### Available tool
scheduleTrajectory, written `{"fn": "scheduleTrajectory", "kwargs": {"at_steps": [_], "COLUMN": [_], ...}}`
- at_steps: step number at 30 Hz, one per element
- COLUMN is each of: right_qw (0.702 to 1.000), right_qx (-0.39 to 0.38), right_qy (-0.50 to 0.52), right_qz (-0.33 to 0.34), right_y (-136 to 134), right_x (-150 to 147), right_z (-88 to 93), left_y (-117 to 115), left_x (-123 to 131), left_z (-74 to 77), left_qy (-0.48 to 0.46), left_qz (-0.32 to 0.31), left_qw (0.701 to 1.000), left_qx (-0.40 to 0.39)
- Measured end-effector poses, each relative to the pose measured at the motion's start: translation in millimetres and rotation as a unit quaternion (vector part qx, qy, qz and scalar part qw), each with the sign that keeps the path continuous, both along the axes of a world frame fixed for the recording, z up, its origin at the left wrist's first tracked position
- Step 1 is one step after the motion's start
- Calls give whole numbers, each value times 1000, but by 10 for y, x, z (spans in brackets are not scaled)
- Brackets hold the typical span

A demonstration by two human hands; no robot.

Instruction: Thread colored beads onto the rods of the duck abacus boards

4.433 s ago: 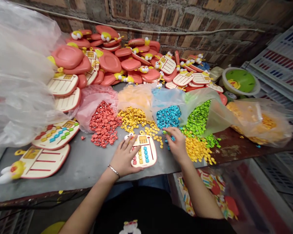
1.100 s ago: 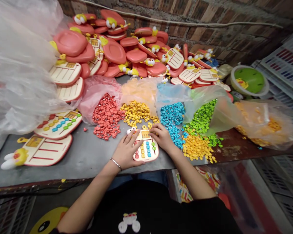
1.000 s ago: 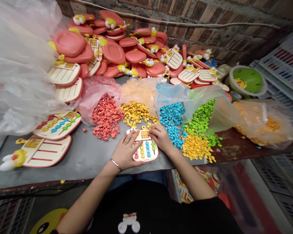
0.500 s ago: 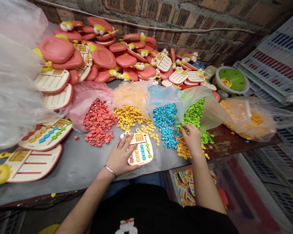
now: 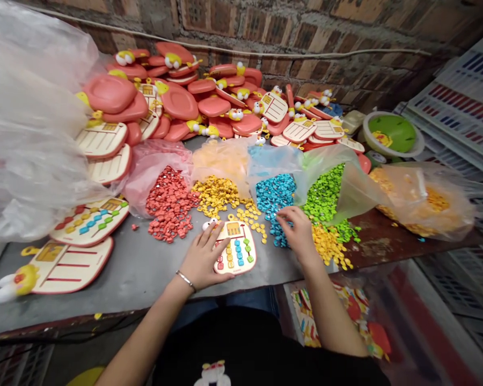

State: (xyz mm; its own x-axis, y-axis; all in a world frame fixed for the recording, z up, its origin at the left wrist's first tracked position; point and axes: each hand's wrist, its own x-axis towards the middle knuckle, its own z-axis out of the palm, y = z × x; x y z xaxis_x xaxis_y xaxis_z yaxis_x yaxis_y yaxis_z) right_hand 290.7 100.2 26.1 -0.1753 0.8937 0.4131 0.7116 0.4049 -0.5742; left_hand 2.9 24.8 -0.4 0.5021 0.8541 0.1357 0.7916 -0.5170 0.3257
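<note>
A cream toy board (image 5: 247,264) with a red rim lies on the table in front of me, carrying rows of small red, yellow, blue and green pieces. My left hand (image 5: 204,256) rests across its left side, fingers spread over the face and thumb along the lower edge, holding it. A white-eyed yellow head shows above those fingers. Over the blue pieces (image 5: 277,195) is my right hand (image 5: 300,233), thumb and fingertips pinched together. What they hold, if anything, is too small to make out. Beside its wrist lie loose yellow pieces (image 5: 330,246).
Red pieces (image 5: 171,206), yellow pieces (image 5: 215,195) and green pieces (image 5: 326,193) spill from plastic bags. Red-backed boards (image 5: 181,102) are heaped against the brick wall. Two boards (image 5: 72,265) lie at left near a large clear bag (image 5: 36,128). A green bowl (image 5: 392,133) stands at back right.
My right hand has moved left, from the edge of the green pieces to over the blue ones, uncovering the yellow pieces by its wrist. My left hand stays on the board. The view has shifted slightly.
</note>
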Motion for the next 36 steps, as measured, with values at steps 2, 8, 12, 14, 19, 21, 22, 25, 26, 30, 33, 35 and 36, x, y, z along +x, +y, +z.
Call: {"fn": "scheduleTrajectory", "kwargs": {"at_steps": [2,8,12,14,19,21,22,25,26,30,33,35,36], "right_qw": [996,985,977,974,966,991,998,986,979,969,977,980,981], "right_qx": [-24,-25,-24,-47,-131,-84,-61,-63,-78,-88,-67,-55,-48], "right_qy": [21,-98,-144,-114,14,17,-6,-135,-173,-216,-189,-174,-168], "right_qz": [87,141,155,188,223,98,33,-72,-80,-76,-78,-81,-82], "right_y": [-28,25,-1,-45,-27,76,139,319,363,434,422,405,393], "right_x": [-279,-751,-725,-660,-258,-24,86,310,343,350,351,370,381], "right_z": [-1,-219,-240,-182,-22,-36,-63,-186,-227,-331,-361,-368,-365], "left_y": [-1,-2,-8,-11,-10,-8,-7,-8,-8,-7,-3,-1,-1], "left_x": [-1,-2,2,4,5,2,0,-5,-6,-3,1,2,1], "left_z": [-3,-18,-21,-22,-20,-17,-17,-19,-20,-20,-15,-13,-12], "left_qy": [0,-1,-4,-4,-4,-8,-10,-12,-11,-2,2,-1,-2], "left_qz": [0,-3,0,1,5,4,3,1,2,4,2,4,5], "left_qw": [1000,1000,1000,1000,1000,1000,1000,1000,1000,1000,1000,1000,1000], "left_qx": [0,3,8,10,5,4,5,7,8,2,-3,-4,-4]}}
